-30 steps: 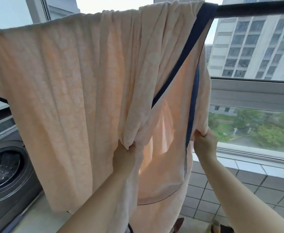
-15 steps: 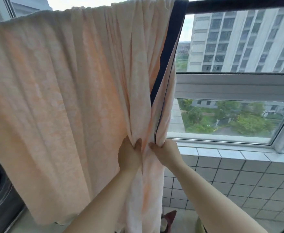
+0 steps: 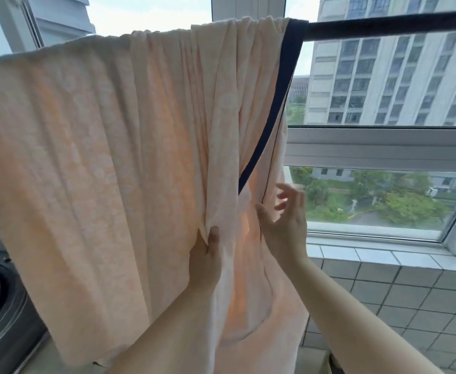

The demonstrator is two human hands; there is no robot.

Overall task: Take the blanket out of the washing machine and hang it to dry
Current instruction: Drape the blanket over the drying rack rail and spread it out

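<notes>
From the head camera, the blanket hung over the rail, bunched toward its right end. The left hand pinched a fold, likely to spread it; the right hand hovered beside the navy edge, fingers spread, holding nothing.

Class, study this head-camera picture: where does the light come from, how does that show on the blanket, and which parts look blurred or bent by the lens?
Head view: daylight comes through the window behind, so the blanket is backlit and glows orange by the left hand. Head view: the right hand has motion-blurred fingers. Head view: the wide lens bows the rail and the tower blocks.
</notes>
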